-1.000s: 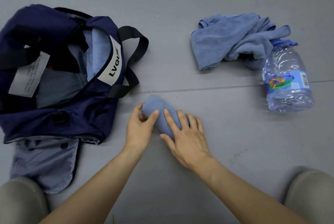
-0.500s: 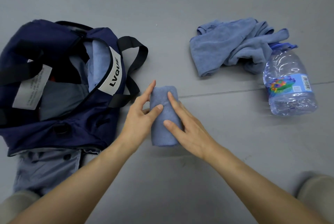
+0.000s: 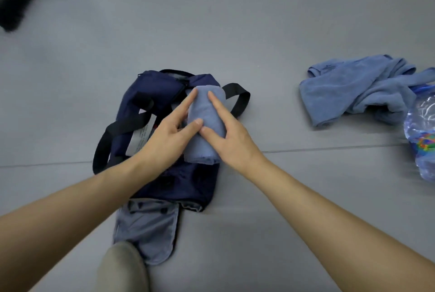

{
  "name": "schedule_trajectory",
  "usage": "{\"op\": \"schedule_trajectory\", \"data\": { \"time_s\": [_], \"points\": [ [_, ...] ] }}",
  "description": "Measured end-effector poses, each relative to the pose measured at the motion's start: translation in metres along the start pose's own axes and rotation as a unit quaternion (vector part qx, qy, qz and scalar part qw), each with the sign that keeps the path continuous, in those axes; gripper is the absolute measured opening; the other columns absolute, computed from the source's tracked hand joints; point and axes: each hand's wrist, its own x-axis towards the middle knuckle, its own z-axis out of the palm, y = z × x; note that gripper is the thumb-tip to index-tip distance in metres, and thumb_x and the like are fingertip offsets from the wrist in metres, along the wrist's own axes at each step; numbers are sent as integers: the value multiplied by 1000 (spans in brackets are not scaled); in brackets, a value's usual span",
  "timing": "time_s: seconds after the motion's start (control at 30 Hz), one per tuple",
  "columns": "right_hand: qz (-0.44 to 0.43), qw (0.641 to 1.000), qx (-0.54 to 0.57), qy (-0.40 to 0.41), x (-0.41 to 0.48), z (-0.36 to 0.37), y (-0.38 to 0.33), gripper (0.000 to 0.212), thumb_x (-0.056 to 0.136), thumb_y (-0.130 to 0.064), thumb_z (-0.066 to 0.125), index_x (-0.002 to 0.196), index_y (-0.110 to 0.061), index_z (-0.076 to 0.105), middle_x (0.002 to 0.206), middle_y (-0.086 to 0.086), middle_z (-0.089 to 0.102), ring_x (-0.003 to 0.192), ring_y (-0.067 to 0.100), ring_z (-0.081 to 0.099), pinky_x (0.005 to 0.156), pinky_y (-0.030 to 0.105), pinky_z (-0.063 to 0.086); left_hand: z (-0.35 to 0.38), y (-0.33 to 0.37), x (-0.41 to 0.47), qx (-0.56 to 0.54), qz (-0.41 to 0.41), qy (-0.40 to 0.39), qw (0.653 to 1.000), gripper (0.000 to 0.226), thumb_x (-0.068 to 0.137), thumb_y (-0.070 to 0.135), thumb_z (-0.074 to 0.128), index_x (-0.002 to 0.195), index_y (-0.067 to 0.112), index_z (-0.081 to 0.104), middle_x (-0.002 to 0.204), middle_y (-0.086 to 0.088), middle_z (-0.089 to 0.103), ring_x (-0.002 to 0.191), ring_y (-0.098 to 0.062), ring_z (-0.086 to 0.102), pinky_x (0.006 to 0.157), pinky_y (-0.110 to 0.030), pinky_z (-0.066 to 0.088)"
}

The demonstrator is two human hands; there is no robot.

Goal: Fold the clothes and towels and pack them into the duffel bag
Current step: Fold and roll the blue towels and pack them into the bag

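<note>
Rolled towel (image 3: 204, 126) held over duffel bag (image 3: 150, 93) opening; left hand (image 3: 164, 136) and right hand (image 3: 233, 138) both clasp it, thumbs on top. Risk: unrolls on release or snags strap (image 3: 239, 97).

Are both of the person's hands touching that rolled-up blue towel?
Touching. The head view shows the left hand and right hand holding the rolled towel from either side, thumbs pressed onto its front, no gap visible.

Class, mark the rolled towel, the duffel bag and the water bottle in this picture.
rolled towel (image 3: 203, 106): head view, middle of the roll.
duffel bag (image 3: 152, 87): head view, navy top panel.
water bottle (image 3: 421, 116): head view, clear side wall.
</note>
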Motion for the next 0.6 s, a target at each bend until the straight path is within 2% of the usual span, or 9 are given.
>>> {"op": "schedule_trajectory", "data": {
  "time_s": [0.1,0.2,0.23,0.3,0.33,0.37,0.47,0.53,0.6],
  "points": [
    [0,1000,-22,-13,24,24,-14,69,98,-44,55,154,-52,15,157,-3,40,139,15,43,114,35,38,-25,-10,4,-9,11,37,999,49,105,14,50,149,36,45,148,11,52,133,3,49,114,-27,40],
    [7,997,-61,-52,42,39,-19,68,100,-48,51,155,-52,11,156,-5,41,137,13,45,113,34,39,-49,-29,19,-97,-31,49,994,45,102,10,52,138,36,60,138,7,62,126,-7,58,110,-34,45],
    [16,994,-87,-67,49,41,-18,67,99,-53,50,154,-55,11,149,-4,48,131,14,51,110,34,42,-57,-36,24,-117,-45,48,991,45,101,9,54,134,38,62,135,5,64,124,-10,61,108,-36,47],
    [22,986,-146,-72,60,43,-17,62,97,-60,46,150,-60,13,121,-3,65,106,13,62,96,32,49,-68,-49,35,-124,-58,60,989,45,99,7,55,131,37,65,132,3,65,121,-12,63,103,-34,51],
    [10,982,-179,-51,64,41,-15,59,97,-60,44,150,-60,17,106,-4,67,94,12,62,90,32,49,-72,-54,41,-115,-59,71,989,46,99,6,55,131,37,65,132,5,64,119,-10,63,100,-30,51],
    [-9,977,-213,-8,69,38,-10,56,99,-57,43,151,-56,22,101,-3,65,92,13,59,88,33,48,-74,-57,46,-100,-59,86,990,46,99,6,54,130,38,65,133,7,62,118,-7,61,96,-24,51],
    [-34,930,-336,143,78,25,6,45,102,-44,45,147,-42,45,144,5,49,124,28,47,107,39,37,-74,-70,62,-40,-68,129,988,49,99,6,51,133,39,61,144,9,51,123,-4,51,87,-14,44],
    [15,931,-340,130,80,21,15,42,100,-47,44,140,-41,55,156,8,36,136,33,39,114,45,33,-69,-83,72,3,-68,136,988,49,99,6,50,134,39,61,149,9,48,128,-6,47,93,-14,41],
    [75,949,-298,66,80,19,20,45,101,-46,43,143,-35,53,159,4,36,141,31,38,115,42,32,-59,-97,82,9,-73,143,987,49,98,5,51,133,37,62,150,5,50,133,-10,47,99,-16,40]
  ]
}}
